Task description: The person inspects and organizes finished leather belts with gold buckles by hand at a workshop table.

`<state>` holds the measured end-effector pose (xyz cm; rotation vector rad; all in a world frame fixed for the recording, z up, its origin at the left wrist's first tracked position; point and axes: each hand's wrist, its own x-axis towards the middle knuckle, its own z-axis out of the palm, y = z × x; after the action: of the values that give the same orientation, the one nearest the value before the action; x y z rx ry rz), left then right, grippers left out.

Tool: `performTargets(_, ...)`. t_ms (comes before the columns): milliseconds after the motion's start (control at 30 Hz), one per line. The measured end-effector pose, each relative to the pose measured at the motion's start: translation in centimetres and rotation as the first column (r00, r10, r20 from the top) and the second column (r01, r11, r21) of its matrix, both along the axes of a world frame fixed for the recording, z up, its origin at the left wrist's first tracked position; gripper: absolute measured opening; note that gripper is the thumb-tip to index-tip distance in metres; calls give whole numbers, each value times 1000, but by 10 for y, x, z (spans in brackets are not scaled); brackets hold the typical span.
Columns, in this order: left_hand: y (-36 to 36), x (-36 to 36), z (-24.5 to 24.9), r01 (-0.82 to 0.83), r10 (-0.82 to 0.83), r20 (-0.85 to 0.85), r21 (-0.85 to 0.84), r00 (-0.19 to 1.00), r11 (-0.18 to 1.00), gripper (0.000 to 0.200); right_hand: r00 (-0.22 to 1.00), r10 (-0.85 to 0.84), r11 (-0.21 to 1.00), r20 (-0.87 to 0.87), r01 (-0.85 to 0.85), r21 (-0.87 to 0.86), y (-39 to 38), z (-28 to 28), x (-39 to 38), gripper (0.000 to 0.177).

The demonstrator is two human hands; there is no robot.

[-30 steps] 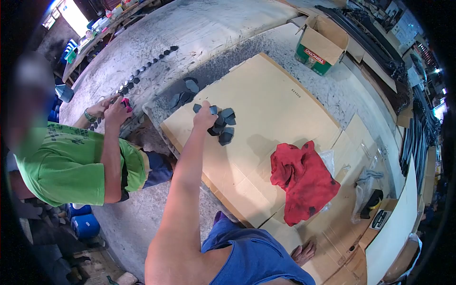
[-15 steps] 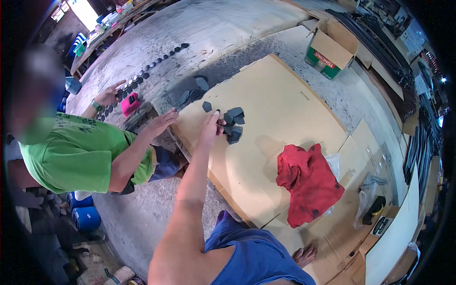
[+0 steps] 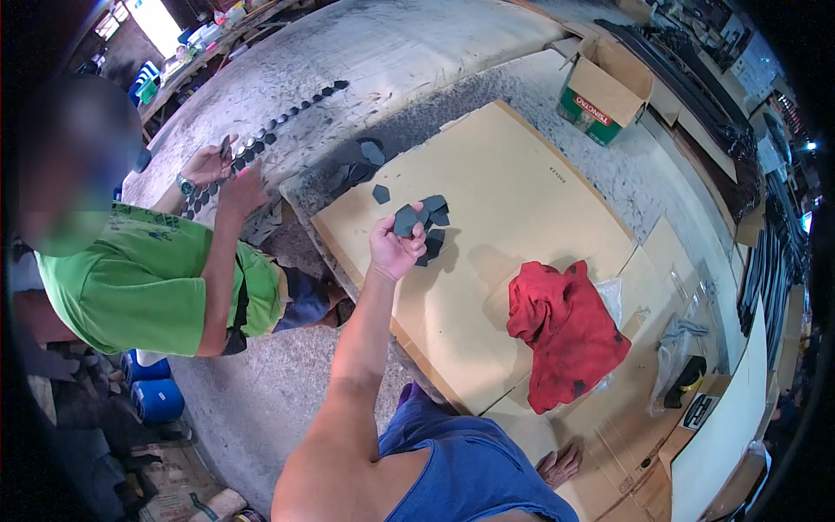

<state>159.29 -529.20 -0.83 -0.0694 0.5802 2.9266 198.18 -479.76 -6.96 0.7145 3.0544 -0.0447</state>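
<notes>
My left hand is raised palm up over the cardboard sheet, its fingers closed on a dark hexagonal piece. Just beyond and beside it lie several more dark pieces, partly hidden by the hand. One single dark piece rests apart, to the upper left. My right hand lies flat with fingers spread on the cardboard near my body, holding nothing. A crumpled red cloth is on the cardboard between the two hands' sides.
A person in a green shirt stands at the left, hands by a row of dark pieces. Loose dark pieces lie beyond the cardboard. An open box stands at the upper right; a black-yellow tool lies at the right.
My left hand has turned palm up and now shows a dark piece in its fingers. The other person's hands have moved together near the row; the pink object is no longer visible.
</notes>
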Motion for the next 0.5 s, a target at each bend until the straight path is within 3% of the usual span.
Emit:
performTargets(267, 6, 7, 12, 1, 2, -72, 42, 997, 999, 46, 1000, 4, 1000, 10, -4, -8, 1, 0, 0, 69)
performTargets(333, 7, 7, 15, 15, -5, -89, 117, 996, 993, 44, 1000, 17, 1000, -4, -17, -14, -3, 5, -2, 67)
performTargets(500, 11, 12, 21, -1, 6, -77, 77, 997, 997, 42, 999, 47, 999, -21, -46, 19, 3, -3, 2, 65)
